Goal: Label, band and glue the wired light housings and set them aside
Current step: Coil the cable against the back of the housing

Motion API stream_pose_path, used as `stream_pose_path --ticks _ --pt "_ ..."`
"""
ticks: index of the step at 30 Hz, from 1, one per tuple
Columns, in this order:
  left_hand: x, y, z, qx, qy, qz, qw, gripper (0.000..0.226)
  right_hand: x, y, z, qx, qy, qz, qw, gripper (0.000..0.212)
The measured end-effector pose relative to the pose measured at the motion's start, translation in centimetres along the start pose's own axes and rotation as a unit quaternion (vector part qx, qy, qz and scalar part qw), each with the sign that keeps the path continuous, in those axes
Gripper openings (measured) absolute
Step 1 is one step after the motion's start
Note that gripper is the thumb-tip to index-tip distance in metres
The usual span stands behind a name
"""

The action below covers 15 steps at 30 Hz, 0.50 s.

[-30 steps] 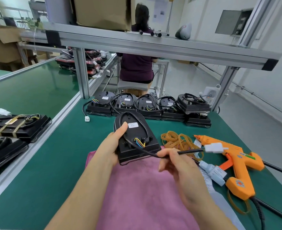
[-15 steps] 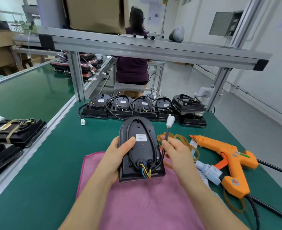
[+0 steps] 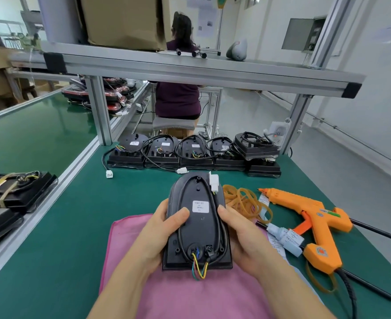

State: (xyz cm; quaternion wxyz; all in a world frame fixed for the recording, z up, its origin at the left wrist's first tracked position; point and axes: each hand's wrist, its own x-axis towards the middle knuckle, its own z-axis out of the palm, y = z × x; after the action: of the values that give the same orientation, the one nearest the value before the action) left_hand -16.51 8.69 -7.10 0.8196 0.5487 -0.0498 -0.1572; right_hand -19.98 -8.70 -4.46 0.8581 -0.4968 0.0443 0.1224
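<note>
A black light housing (image 3: 199, 229) with a white label (image 3: 200, 206) is held back-up over the pink cloth (image 3: 189, 295). Its black cable runs in a loop around the back, and the white connector (image 3: 213, 182) lies at the top right corner. Coloured wires (image 3: 199, 268) stick out at the near end. My left hand (image 3: 160, 236) grips the left edge, thumb on the back. My right hand (image 3: 242, 238) grips the right edge, thumb pressing the cable. A pile of tan rubber bands (image 3: 245, 203) lies just right of the housing. The orange glue gun (image 3: 309, 222) lies further right.
A row of several wired housings (image 3: 189, 153) stands at the back of the green bench. Banded housings (image 3: 12, 192) sit on the conveyor at the left. A small glue bottle (image 3: 284, 238) and label strips lie by the glue gun. A person sits beyond the aluminium frame (image 3: 189, 72).
My right hand has laid the cable round the housing and let the connector rest at the top right, then closed on the right edge. The housing has come nearer and flatter.
</note>
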Motion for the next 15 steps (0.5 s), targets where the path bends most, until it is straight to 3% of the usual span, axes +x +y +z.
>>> stream_pose_path --ticks 3,6,10,12,15 --pt "0.0 0.0 -0.3 0.025 -0.021 -0.035 0.999 0.052 -0.1 0.4 -0.3 0.006 0.024 0.019 1.000 0.048" --pt "0.2 0.6 -0.4 0.136 -0.022 -0.062 0.988 0.077 -0.1 1.1 -0.7 -0.026 0.072 -0.009 0.997 0.047" --pt "1.5 2.1 1.9 0.322 0.058 -0.008 0.945 0.108 -0.2 2.7 -0.5 -0.064 0.110 -0.015 0.992 0.035" --pt "2.4 2.7 3.0 0.403 0.058 0.004 0.913 0.104 -0.2 3.5 -0.6 -0.061 0.121 -0.002 0.991 0.038" --pt "3.5 2.9 3.9 0.446 0.040 -0.012 0.894 0.077 -0.3 4.2 -0.8 -0.033 0.125 0.001 0.992 0.034"
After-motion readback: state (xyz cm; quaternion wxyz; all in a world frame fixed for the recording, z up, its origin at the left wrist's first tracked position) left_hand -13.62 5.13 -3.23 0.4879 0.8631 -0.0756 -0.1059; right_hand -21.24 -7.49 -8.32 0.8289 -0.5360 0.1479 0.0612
